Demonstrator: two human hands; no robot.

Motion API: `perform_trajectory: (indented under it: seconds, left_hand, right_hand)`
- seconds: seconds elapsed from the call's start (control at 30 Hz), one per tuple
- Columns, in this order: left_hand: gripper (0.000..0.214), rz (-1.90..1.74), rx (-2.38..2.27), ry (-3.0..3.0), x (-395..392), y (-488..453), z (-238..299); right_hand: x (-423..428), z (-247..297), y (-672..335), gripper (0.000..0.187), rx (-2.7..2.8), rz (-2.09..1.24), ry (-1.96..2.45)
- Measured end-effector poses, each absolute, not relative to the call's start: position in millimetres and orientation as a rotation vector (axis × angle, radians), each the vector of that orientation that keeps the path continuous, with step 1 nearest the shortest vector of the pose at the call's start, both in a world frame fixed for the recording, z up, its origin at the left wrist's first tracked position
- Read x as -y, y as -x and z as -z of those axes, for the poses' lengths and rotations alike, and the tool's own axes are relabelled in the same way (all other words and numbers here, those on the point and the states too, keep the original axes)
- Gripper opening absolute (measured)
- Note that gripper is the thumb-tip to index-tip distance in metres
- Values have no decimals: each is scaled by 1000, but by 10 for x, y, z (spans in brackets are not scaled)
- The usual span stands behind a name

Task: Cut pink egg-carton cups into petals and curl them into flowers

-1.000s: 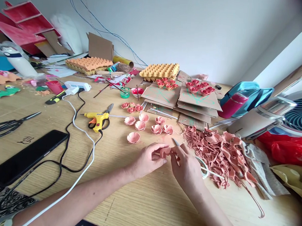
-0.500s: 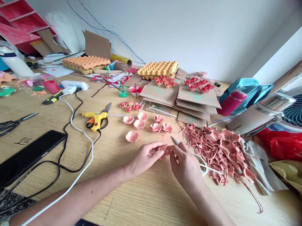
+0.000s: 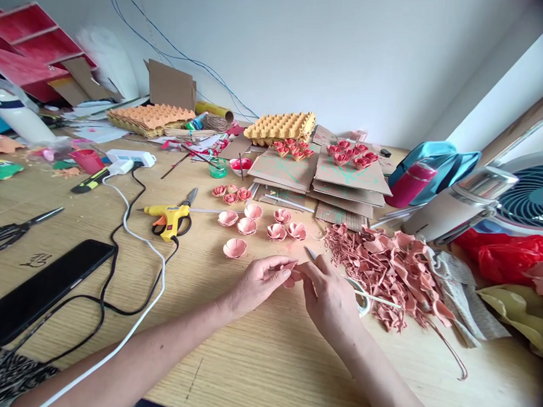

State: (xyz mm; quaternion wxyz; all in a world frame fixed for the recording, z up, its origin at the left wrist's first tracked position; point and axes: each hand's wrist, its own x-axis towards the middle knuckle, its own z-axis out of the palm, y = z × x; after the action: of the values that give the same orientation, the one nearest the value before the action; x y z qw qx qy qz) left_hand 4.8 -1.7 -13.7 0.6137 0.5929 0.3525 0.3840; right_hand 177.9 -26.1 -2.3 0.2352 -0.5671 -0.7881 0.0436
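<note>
Left hand tighter on petals; red-filled bowl

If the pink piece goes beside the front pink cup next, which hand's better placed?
Left, likely: the left hand grips the pink piece, nearer the front pink cup; the right hand sits farther off.

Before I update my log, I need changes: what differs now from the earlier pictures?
The left hand brought its thumb up onto the small curved pink piece; nothing was let go. The right hand stays at it; the yellow plastic glue gun lies unmoved.
</note>
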Motion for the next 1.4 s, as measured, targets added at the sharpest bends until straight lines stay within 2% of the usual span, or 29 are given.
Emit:
perform_trajectory:
  seconds: [0.27,0.5,0.83,1.03,1.23,1.4]
  left_hand:
    - [35,-903,-815,-1398,13,-36,154]
    - [34,-887,-791,-1305,-9,-32,160]
    - [34,-970,-787,-1351,-9,-58,180]
    - [30,-942,-769,-1357,-5,-58,125]
    - [27,-920,-730,-1300,-3,-29,112]
    - [24,-981,-728,-1332,5,-51,92]
  right_hand:
    - [256,58,-1802,25,2140,-150,1555]
    - [245,57,-1828,27,2261,63,1465]
    - [208,75,-1829,21,2035,-208,1471]
    - [213,75,-1842,22,2040,-225,1440]
    - [228,65,-1850,25,2159,-12,1398]
    - [219,50,-1833,21,2019,-219,1423]
